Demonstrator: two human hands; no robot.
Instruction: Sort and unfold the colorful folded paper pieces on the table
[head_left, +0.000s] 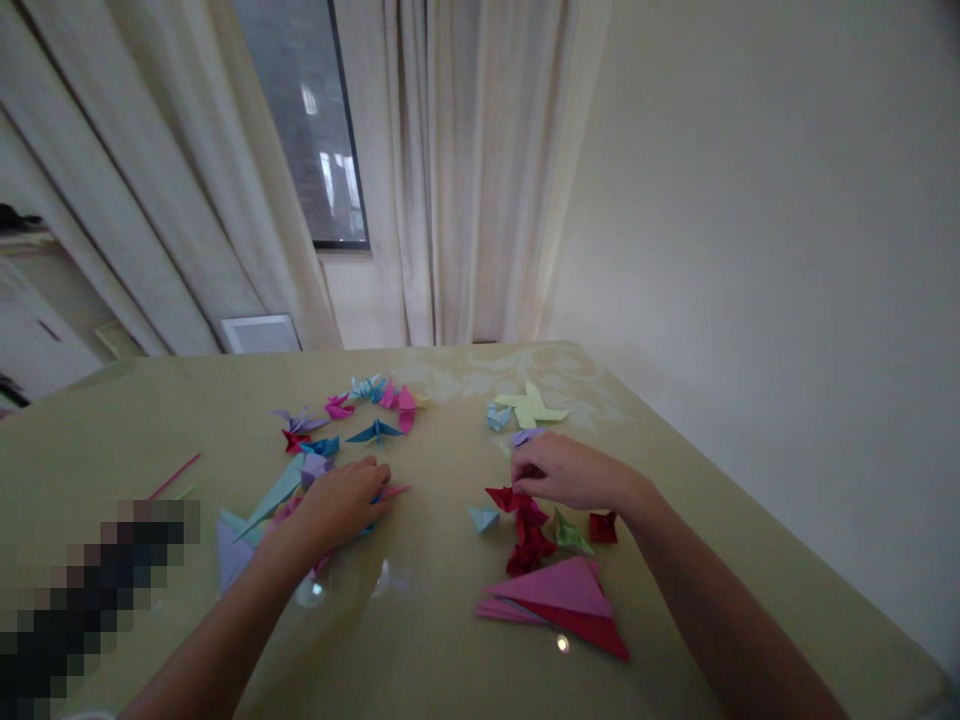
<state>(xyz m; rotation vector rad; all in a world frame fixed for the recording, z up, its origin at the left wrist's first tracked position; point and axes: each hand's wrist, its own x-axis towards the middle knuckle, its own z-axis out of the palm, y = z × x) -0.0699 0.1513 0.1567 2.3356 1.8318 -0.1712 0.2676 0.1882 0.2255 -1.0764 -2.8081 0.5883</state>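
Observation:
My left hand [345, 505] is over a pile of folded papers at left, its fingers bent and partly hidden. A pink paper point [395, 490] and some blue paper stick out beneath them; what the fingers hold is hidden. My right hand [562, 470] is closed, its fingertips pinching at a red origami piece [502, 497]. Below lie more dark red origami pieces [531, 540], a green one [571, 532] and a red one [603, 527]. To the left sits a light blue piece [484, 518]. A purple piece [527, 437] shows just beyond my right hand.
Pink and red folded sheets [555, 592] lie nearer me. Farther back are a blue paper crane [375, 431], several colourful origami pieces, a pale green cross-shaped fold [531, 405] and a light blue piece [498, 417]. A pink stick [174, 477] lies left. A wall [787, 300] borders the table's right side.

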